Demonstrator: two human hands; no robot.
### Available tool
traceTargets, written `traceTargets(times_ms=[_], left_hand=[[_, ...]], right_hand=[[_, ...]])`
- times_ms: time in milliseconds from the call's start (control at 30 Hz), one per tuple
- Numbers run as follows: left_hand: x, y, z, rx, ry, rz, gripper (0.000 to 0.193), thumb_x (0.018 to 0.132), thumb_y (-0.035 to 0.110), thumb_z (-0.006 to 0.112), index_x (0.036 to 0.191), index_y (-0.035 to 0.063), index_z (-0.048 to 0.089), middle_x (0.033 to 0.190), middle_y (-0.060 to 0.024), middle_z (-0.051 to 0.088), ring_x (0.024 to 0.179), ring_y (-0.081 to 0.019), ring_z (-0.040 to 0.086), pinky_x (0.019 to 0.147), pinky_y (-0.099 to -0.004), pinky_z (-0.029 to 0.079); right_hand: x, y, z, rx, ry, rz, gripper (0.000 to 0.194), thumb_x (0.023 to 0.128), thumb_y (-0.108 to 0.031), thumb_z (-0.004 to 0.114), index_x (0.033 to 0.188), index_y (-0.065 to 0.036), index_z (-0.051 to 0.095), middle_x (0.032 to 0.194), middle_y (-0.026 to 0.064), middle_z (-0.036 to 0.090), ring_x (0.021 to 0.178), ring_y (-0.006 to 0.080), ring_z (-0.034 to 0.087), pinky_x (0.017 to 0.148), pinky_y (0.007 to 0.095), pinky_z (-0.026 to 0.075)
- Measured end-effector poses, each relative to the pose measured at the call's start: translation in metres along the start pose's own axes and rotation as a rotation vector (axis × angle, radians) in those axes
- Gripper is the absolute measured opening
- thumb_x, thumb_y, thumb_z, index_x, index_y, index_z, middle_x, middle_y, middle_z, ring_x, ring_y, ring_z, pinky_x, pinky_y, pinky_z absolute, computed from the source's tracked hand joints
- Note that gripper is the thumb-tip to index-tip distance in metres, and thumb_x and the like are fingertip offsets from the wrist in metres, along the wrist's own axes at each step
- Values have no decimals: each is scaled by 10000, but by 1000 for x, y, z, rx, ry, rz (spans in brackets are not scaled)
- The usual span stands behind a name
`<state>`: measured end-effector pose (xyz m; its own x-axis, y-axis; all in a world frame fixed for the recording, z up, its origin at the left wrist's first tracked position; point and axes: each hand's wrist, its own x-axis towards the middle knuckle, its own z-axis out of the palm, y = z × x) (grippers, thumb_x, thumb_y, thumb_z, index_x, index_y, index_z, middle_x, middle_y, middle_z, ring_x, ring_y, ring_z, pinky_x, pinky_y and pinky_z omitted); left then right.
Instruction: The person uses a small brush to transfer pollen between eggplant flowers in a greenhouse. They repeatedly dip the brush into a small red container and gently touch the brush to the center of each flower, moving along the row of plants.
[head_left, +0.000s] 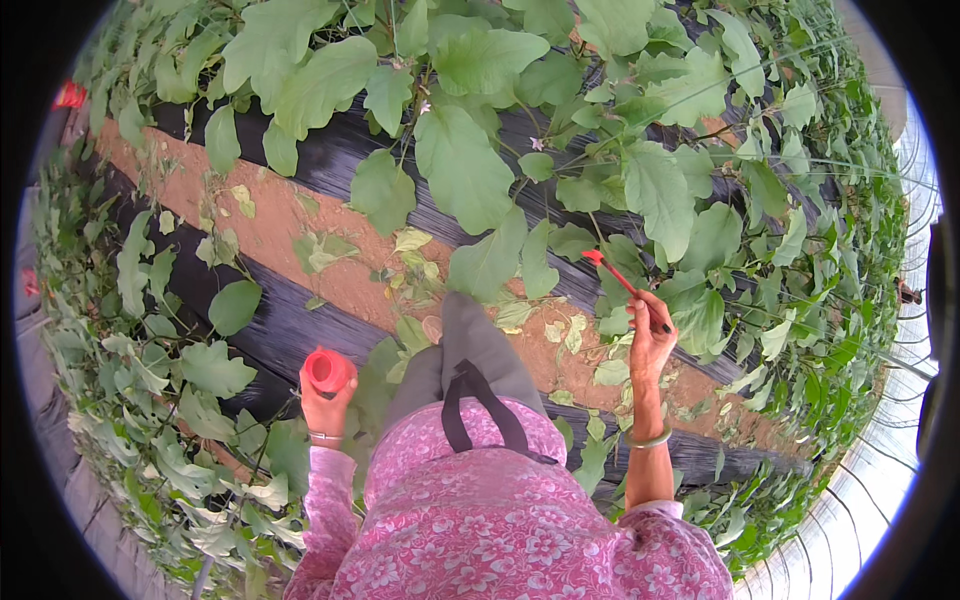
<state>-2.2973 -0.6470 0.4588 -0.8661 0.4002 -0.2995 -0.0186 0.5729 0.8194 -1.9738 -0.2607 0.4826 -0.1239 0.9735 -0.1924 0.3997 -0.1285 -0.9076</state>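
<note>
My left hand (324, 405) grips a small red jar (328, 369), its round mouth facing up; I cannot tell how full it is. In my right hand (651, 337) is a slim brush (621, 278) with a dark red handle and a bright red tip, pointing up and to the left. The tip is close to the broad leaves of an eggplant plant (667, 191). Two pale purple eggplant flowers (537, 143) show among the foliage, apart from the brush.
A bare soil path (315, 225) strewn with fallen leaves runs diagonally between beds under black plastic mulch film (300, 307). Leafy plants (217, 367) crowd the left side. Thin green support strings (787, 60) cross the upper right. A greenhouse film wall (847, 517) stands at right.
</note>
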Motion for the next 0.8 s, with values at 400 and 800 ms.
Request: traceTargets(times_ms=[400, 800], left_hand=[[46, 37, 38, 80, -35, -40, 849, 703, 44, 885, 1454, 1, 489, 1404, -146, 587, 1220, -252, 603, 1075, -379, 478], [115, 15, 123, 227, -432, -7, 860, 645, 13, 904, 1405, 9, 501, 1480, -157, 546, 1297, -298, 589, 1086, -388, 482]], right_hand=[[102, -29, 122, 21, -185, 32, 173, 1003, -78, 659, 1136, 20, 710, 969, 62, 734, 877, 103, 655, 830, 258, 528], [162, 33, 153, -318, 58, -166, 161, 980, -96, 715, 1104, 4, 738, 933, 57, 745, 856, 117, 670, 816, 266, 528]])
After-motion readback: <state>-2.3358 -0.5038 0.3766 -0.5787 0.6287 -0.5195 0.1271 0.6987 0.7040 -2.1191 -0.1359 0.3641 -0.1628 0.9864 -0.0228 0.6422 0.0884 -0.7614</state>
